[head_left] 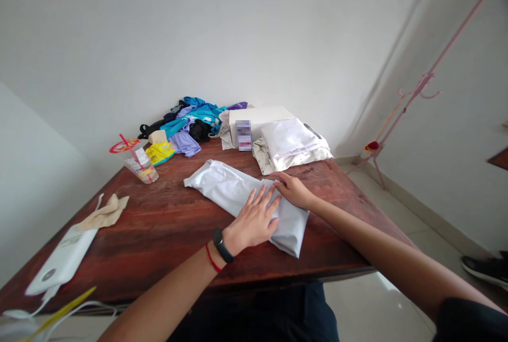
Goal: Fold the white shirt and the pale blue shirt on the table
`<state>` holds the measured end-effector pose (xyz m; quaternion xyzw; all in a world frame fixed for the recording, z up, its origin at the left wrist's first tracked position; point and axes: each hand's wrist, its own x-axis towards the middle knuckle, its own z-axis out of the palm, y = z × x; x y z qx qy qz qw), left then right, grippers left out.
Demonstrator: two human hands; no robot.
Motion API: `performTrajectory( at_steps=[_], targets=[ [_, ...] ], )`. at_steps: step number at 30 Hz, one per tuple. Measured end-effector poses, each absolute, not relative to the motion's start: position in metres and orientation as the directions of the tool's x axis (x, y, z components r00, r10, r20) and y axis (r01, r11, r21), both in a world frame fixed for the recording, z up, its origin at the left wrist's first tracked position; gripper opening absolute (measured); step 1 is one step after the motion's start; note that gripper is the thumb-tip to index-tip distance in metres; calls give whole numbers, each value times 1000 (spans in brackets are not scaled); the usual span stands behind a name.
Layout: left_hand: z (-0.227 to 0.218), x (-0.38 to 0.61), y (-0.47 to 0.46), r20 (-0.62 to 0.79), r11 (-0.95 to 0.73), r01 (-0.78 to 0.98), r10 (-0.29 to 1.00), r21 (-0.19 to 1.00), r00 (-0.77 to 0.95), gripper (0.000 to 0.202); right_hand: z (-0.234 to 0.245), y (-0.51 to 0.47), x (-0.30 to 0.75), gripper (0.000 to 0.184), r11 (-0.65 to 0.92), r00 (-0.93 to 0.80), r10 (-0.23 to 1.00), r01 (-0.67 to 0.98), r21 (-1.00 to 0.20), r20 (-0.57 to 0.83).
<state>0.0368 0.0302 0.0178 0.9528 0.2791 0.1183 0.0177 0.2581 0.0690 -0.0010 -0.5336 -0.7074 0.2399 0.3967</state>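
A pale white piece of clothing (228, 186), folded into a long strip, lies slantwise on the wooden table. My left hand (257, 219) rests flat on its right half with the fingers spread. At the strip's far edge, my right hand (292, 190) touches the fabric, its fingers stretched toward the left hand and slightly bent. The two hands nearly meet at a fold in the cloth. Which garment it is, I cannot tell. Behind it sits a stack of folded white clothes (293, 143), beside a white box (257, 114).
A heap of crumpled clothes (194, 119) lies against the wall. On the left are a tilted plastic cup (141, 164) with a straw, a yellow packet (161, 152), a white power bank (65, 260) with a cable, and a beige cloth (105, 214). A pink coat stand (420, 85) stands right.
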Motion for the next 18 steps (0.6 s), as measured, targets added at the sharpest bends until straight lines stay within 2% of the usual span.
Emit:
performTrajectory(
  at_steps=[2, 5, 9, 11, 13, 16, 18],
  targets=[
    [17, 33, 29, 216, -825, 555, 564, 105, 797, 61, 1, 72, 255, 35, 295, -86, 952, 507, -810, 293],
    [25, 31, 27, 229, -806, 584, 589, 94, 775, 64, 9, 74, 251, 35, 245, -92, 970, 324, -914, 227],
    [44, 30, 26, 282, -775, 625, 623, 95, 730, 64, 25, 76, 249, 47, 80, -173, 983, 72, -994, 67],
    [48, 29, 29, 302, -754, 647, 647, 117, 700, 64, 28, 77, 249, 52, 49, -211, 976, 22, -999, 43],
    [43, 27, 33, 292, -749, 649, 656, 136, 696, 63, 26, 80, 248, 49, 86, -208, 976, 79, -993, 68],
    [24, 24, 41, 232, -774, 615, 633, 152, 739, 62, 16, 83, 248, 35, 199, -154, 976, 330, -923, 155],
    [10, 23, 45, 195, -781, 601, 624, 168, 757, 62, 9, 83, 248, 33, 244, -138, 970, 492, -836, 203]
  ],
)
